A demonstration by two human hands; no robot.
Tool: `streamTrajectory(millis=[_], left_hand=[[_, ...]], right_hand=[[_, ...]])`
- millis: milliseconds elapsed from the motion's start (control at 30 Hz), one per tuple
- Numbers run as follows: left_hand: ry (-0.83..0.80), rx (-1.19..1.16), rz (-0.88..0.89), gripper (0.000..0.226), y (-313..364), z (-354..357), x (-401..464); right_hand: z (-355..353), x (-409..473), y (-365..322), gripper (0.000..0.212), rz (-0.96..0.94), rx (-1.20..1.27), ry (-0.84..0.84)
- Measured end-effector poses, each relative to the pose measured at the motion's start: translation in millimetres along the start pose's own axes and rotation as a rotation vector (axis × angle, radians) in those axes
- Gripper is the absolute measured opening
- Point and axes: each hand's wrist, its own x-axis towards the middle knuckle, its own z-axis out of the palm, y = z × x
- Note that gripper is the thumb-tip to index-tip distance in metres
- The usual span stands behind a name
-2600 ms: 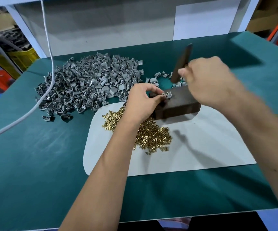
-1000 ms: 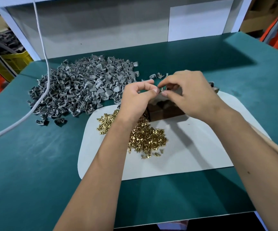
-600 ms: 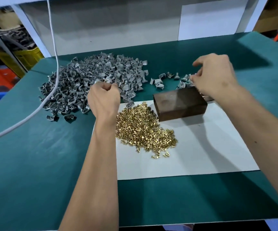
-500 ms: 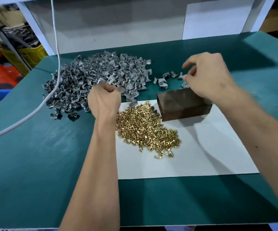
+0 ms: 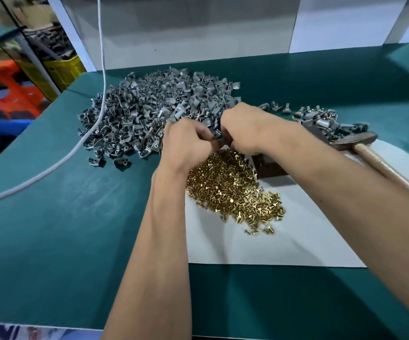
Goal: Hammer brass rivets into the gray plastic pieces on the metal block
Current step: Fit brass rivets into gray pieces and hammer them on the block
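Nearest the viewer, the white mat [image 5: 284,241] is lying on the green desk [image 5: 63,229], and everything else is best placed from it. On the mat's left half the heap of brass rivets [image 5: 232,190] is sitting loose. Just beyond that heap, over the mat's far left corner, the left hand [image 5: 186,143] and the right hand [image 5: 245,131] are now meeting, fingers curled toward each other; half a second ago they were well apart, the left hand reaching into the gray pieces and the right hand hovering over the block. A gray plastic piece [image 5: 214,134] seems to be showing between them, probably pinched by the left hand; what the right hand is holding, I cannot tell. This probably means a fresh piece is being fitted with a rivet, so a new cycle is starting and no striking is happening yet. The metal block [image 5: 269,168] is resting on the mat's far side, mostly hidden under the right forearm. The hammer [image 5: 370,153] is lying idle at the mat's far right edge. Past the mat, the big pile of gray plastic pieces [image 5: 154,111] is spreading left, and a small group of pieces [image 5: 321,119] is gathering behind the hammer.
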Motion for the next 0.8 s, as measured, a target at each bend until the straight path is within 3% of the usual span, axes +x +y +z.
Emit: streamTrajectory(millis=[67,167,400,600,700,800], left_hand=[[-0.035,-0.007,-0.010,0.021,-0.8,-1.6,0.5],[-0.060,-0.021,-0.049,0.013,-2.2,-3.5,1.1],[0.075,-0.185,-0.072,0.017,-1.1,-6.6,-0.2],[0.262,-0.386,-0.148,0.020,4.1,-10.4,-0.2],[0.292,-0.561,-0.230,0.018,3.3,-10.3,-1.3],[0.301,-0.575,-0.254,0.016,4.9,-8.6,-1.1]], right_hand=[[2.8,2.0,-1.4,0.030,-0.013,0.002,0.001],[1.1,1.3,-1.8,0.007,-0.052,0.044,-0.015],[-11.2,-4.9,10.4,0.012,-0.185,0.136,-0.225],[-17.9,-3.8,24.8,0.014,-0.098,0.231,-0.029],[-21.6,-5.9,25.7,0.017,-0.090,0.157,-0.055],[-28.0,-13.0,20.0,0.016,-0.136,0.160,-0.059]])
